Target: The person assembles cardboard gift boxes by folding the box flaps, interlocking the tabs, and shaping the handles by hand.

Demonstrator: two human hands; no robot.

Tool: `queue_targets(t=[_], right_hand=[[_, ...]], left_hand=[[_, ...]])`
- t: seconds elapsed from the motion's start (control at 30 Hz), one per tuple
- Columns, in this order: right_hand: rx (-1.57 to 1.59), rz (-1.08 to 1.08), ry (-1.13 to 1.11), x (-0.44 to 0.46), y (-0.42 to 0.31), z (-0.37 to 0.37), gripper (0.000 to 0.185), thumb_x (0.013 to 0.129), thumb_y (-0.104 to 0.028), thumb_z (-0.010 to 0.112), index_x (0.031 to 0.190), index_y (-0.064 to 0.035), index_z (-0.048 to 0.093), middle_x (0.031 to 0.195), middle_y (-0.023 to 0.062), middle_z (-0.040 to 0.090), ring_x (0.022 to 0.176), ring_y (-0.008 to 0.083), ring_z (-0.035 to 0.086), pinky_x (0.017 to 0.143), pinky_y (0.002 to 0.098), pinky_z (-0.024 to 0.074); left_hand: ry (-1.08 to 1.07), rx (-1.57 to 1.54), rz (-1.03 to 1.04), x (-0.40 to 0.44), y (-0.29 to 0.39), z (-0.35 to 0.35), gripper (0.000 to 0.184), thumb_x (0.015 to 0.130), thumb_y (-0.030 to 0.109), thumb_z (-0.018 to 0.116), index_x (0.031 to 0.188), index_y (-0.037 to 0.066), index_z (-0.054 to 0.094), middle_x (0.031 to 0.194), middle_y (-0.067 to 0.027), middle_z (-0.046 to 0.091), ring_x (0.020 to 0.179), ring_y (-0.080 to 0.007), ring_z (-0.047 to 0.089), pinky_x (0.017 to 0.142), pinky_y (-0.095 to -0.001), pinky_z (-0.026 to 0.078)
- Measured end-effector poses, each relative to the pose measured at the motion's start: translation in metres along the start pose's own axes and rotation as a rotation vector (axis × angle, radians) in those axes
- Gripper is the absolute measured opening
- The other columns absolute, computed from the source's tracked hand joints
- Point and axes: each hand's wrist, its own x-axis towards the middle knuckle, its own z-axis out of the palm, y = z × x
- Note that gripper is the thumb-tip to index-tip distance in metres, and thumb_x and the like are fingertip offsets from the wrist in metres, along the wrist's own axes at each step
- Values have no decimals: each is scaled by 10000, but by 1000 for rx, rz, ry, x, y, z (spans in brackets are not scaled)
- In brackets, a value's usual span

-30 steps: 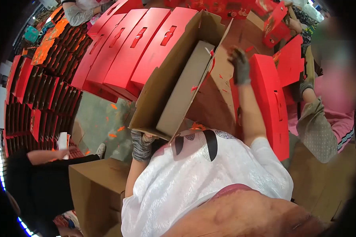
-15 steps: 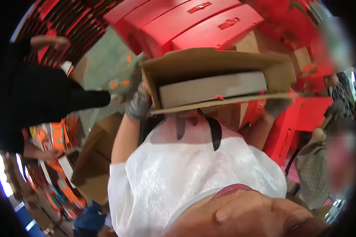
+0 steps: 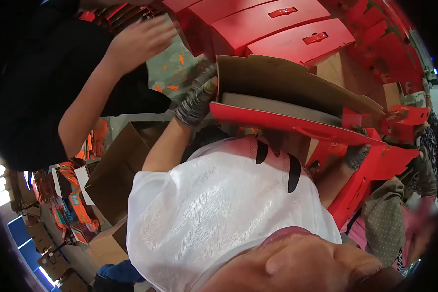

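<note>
Carton (image 3: 277, 118) has tilted since the last frame, red panel now showing. It's in front of the chest, near side of the red boxes (image 3: 287, 45). Left hand (image 3: 195, 101): fingers pinching its left end. Right hand (image 3: 357, 155): fingers curled at the right panel edge.

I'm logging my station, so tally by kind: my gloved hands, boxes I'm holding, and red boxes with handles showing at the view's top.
Left hand and right hand, gloved: 2
Held box: 1
Red boxes with handles, top: 2
Total: 5
</note>
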Motion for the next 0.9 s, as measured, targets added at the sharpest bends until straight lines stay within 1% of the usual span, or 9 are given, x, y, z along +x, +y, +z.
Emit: queue_targets(t=[0.17,0.4,0.47,0.53,0.6,0.67,0.8,0.87,0.9], right_hand=[[23,32,-28,1,-8,4,811,745,-646,594,1162,44,512,1145,154,583,1027,227,560,927,353,422],[-144,15,-86,7,-20,18,902,704,-733,544,1152,50,540,1176,131,565,1104,236,520,941,392,406],[-85,31,-81,10,-10,2,886,714,-723,543,1153,47,539,1171,132,569,1097,234,524,942,384,403],[-30,59,-70,11,-9,-5,870,724,-713,541,1153,43,538,1167,133,572,1090,232,528,943,377,400],[-35,51,-64,7,-18,4,802,767,-702,496,1095,24,587,1140,154,595,1050,248,565,957,372,396],[5,50,-87,5,-22,5,751,780,-655,530,1102,22,579,1133,149,599,1031,239,575,936,367,412],[47,29,-73,8,-23,10,613,795,-529,595,1090,8,583,1085,117,607,977,204,578,892,345,430],[3,-10,-14,3,-24,14,554,796,-475,615,1078,1,591,1058,100,610,953,187,573,877,332,431],[-9,-5,14,5,-19,18,524,797,-449,625,1071,-3,595,1044,91,611,941,178,570,869,326,432]], left_hand=[[334,56,396,-21,22,19,243,806,183,718,989,61,615,1009,-2,572,934,-112,528,864,-265,415],[58,625,283,-13,47,-4,214,832,259,674,962,96,625,817,-16,590,796,-133,564,752,-264,455],[87,840,536,9,59,-3,125,855,240,629,902,129,661,651,-22,561,641,-145,565,616,-281,482],[-271,709,248,24,73,-19,127,881,201,582,960,151,668,586,-41,580,541,-161,591,510,-275,485],[-383,616,163,38,84,-23,243,865,149,568,1102,156,621,611,-56,623,488,-194,614,463,-258,486],[-341,821,-185,45,98,-10,324,906,341,545,956,42,659,749,-38,649,599,-92,599,546,-250,473],[-435,831,472,28,23,-18,479,772,101,604,1231,29,487,1001,-173,632,822,-284,648,689,-356,529],[-250,156,-145,-14,43,18,547,895,350,553,1302,9,423,1185,-157,570,1010,-254,592,803,-371,495],[-291,11,-171,-31,42,20,605,897,438,519,1306,4,419,1203,-140,561,1038,-240,573,812,-367,489]])
